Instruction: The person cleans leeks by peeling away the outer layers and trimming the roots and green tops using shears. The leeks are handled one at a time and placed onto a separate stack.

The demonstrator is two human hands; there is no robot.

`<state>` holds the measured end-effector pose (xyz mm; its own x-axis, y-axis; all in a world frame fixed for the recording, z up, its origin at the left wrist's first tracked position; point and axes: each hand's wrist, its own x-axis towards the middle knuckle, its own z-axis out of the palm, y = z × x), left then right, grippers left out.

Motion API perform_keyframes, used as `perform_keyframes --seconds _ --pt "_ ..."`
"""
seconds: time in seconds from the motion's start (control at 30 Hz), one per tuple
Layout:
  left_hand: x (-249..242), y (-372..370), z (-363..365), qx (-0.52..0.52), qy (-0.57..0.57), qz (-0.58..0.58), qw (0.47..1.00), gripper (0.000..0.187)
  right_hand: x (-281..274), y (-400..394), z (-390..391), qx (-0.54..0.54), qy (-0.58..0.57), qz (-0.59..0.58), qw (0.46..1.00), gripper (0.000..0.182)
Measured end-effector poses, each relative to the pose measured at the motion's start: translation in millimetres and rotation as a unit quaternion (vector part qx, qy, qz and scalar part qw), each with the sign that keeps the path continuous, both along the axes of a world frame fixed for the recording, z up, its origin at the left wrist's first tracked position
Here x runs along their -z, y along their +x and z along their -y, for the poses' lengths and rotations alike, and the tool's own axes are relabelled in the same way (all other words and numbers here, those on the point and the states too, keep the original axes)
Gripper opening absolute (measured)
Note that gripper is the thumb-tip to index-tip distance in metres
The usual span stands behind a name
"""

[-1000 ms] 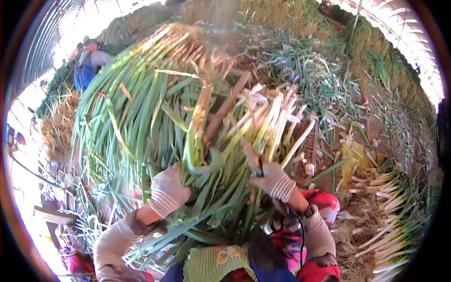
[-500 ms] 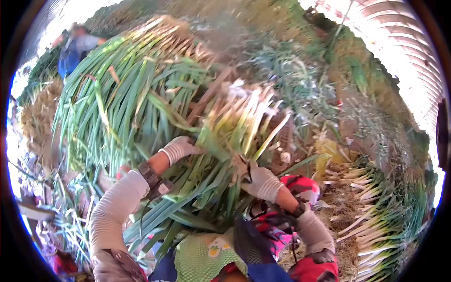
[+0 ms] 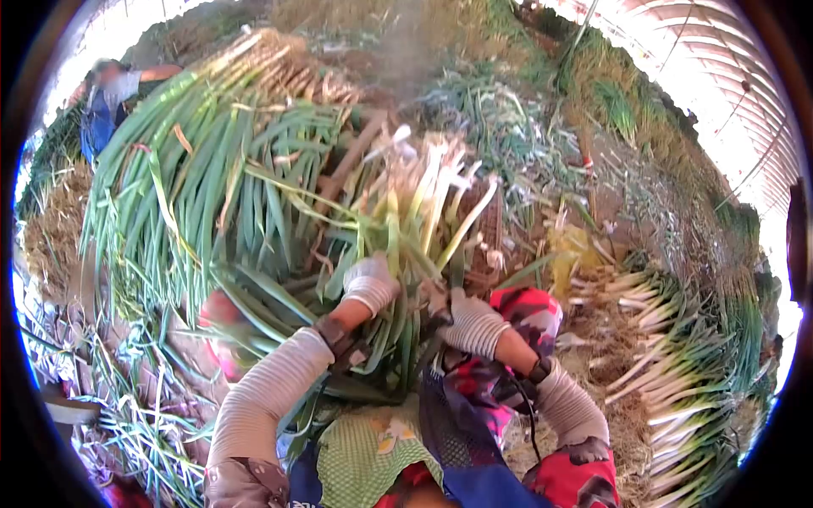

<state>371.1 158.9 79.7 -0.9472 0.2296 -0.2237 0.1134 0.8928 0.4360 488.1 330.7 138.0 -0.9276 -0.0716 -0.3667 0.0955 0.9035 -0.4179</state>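
Note:
My left hand, in a pale knit glove, is closed around the green part of a green onion in the pile before me. The pale root ends of this pile point away from me, and long leaves hang toward my lap. Just to the right, my right hand, also gloved, is closed with its fingertips at the leaves; I cannot tell what it grips, though a dark edge shows by the fingers. A green mesh cloth covers my lap.
A large heap of green onions lies to the left, with a person behind it. Cleaned green onions lie in a row at the right beside dry root trimmings. Leaf scraps cover the ground ahead.
My left hand has moved right and toward me, now closing around a stalk near my right hand. The right hand stays nearly in place. The view has shifted slightly.

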Motion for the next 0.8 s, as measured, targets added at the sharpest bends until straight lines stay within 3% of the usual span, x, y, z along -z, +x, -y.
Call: perform_keyframes --seconds 0.23,0.57,0.6,0.7,0.8 --pt "-15.6 11.8 -0.7 0.036 -0.043 0.029 0.998 0.049 9.3 7.2 5.2 -0.010 0.027 0.033 0.999 0.051" --pt "-8.5 9.4 -0.2 0.023 -0.027 0.037 0.999 0.045 -4.9 -106.2 21.1 0.027 0.027 -0.014 0.999 0.044" --pt "-7.7 9.7 0.1 0.021 -0.022 0.031 0.999 0.042 20.7 -127.4 13.5 0.069 0.046 0.030 0.996 0.042" --pt "-8.6 11.0 0.9 0.017 -0.015 0.028 0.999 0.038 44.8 -179.4 4.7 -0.073 0.087 0.010 0.993 0.038" --pt "-2.6 9.5 1.4 0.019 -0.017 0.037 0.999 0.039 -0.6 -196.9 21.4 -0.007 0.078 0.033 0.996 0.039"
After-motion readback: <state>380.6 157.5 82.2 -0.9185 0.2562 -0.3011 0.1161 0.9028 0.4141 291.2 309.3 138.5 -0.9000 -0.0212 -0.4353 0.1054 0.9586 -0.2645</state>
